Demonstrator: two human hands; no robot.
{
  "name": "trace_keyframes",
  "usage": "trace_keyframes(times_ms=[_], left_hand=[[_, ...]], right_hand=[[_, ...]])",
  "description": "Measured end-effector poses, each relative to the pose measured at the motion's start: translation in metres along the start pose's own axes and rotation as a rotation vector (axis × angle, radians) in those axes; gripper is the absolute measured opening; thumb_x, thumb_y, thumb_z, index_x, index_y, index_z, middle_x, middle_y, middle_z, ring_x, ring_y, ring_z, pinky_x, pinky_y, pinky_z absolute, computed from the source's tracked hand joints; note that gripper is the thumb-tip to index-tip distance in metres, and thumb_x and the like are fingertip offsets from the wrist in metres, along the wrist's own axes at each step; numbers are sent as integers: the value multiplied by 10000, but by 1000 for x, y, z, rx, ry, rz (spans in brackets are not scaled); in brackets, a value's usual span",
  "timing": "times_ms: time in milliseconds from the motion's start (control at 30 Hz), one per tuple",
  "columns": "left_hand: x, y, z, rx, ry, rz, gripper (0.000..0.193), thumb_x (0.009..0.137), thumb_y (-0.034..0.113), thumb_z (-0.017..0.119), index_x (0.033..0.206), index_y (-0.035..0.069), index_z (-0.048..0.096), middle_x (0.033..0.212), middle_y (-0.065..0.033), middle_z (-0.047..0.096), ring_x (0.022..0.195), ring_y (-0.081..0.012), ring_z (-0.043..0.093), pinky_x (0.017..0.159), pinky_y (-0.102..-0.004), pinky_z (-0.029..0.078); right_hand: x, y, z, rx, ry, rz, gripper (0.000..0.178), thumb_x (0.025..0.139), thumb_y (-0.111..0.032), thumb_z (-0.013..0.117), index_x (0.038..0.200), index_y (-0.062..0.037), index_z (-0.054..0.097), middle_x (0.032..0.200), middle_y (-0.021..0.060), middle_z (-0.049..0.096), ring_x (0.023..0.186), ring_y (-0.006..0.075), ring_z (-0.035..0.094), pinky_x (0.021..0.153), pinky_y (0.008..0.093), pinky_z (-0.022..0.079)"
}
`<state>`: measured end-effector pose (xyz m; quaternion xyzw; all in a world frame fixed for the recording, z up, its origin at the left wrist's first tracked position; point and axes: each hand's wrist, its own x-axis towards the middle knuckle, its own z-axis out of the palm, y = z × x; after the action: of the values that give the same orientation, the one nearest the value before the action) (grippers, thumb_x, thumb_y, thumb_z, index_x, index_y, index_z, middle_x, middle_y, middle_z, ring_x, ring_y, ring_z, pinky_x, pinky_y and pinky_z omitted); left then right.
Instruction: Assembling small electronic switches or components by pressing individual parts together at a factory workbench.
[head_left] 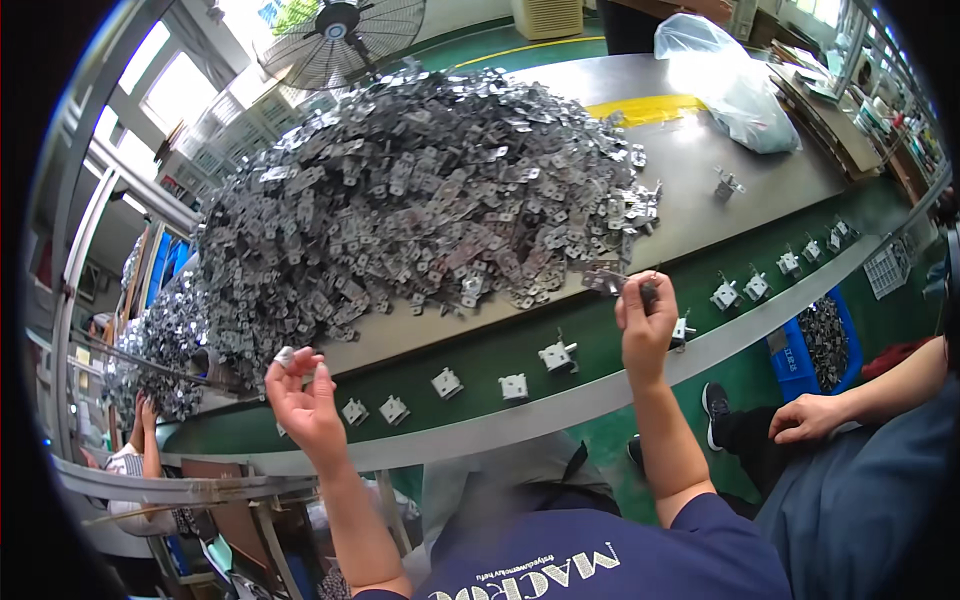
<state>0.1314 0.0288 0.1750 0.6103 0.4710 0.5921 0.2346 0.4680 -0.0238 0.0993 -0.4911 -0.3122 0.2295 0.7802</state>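
Observation:
My right hand (648, 335) is raised over the green conveyor belt, its fingers pinched on a small stamped metal bracket (603, 279) that sticks out to the left. Something small and dark also shows at those fingers; its kind is unclear. My left hand (308, 405) hovers above the belt's near edge, palm up, fingers loosely bent and apart, nothing visible in it. One of its fingertips wears a white cover (284, 356). Ahead of both hands rises a large heap of similar metal brackets (430, 200) on a steel table (700, 215).
White box-shaped parts with pins (558, 355) sit spaced along the green belt (620, 345), behind a metal rail (590, 400). At right are a blue bin of small parts (790, 375) and a co-worker's hand (808, 418). A clear plastic bag (735, 95) lies on the table; a fan (340, 30) stands beyond.

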Motion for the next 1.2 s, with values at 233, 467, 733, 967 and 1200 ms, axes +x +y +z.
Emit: trace_keyframes(times_ms=[233,467,733,967,1200], left_hand=[[-20,-17,-22,-8,-36,-121,385,815,-42,572,1174,-17,434,1064,-101,534,872,-118,540,640,-179,463],[-28,6,32,53,-316,-105,359,749,-17,638,1091,-1,531,1007,-90,539,840,-138,586,559,-200,494],[-89,-4,197,400,-1111,334,473,658,131,725,1091,67,546,1133,-205,509,1050,-358,488,900,-424,426],[-32,-17,121,-46,-670,146,273,714,94,727,939,13,593,860,-91,595,755,-181,606,635,-291,503],[-32,-61,-89,7,55,-193,288,814,-10,584,1093,29,525,987,-57,587,866,-109,564,753,-228,460]], right_hand=[[-18,13,19,16,-29,15,107,919,-108,523,831,-77,470,639,-36,419,478,34,370,412,179,275],[-16,9,13,-4,6,-87,80,920,-114,522,861,-73,487,672,-23,441,487,42,370,408,184,264],[-33,-6,1,9,55,-166,70,923,-81,506,863,-60,478,743,-1,477,496,35,369,408,180,256],[-44,21,-26,-102,43,53,96,944,-157,481,885,-83,464,713,-11,466,493,28,379,394,161,254],[-43,27,-19,-217,-177,100,112,932,-151,501,868,-80,442,806,33,553,512,32,442,415,153,303]])
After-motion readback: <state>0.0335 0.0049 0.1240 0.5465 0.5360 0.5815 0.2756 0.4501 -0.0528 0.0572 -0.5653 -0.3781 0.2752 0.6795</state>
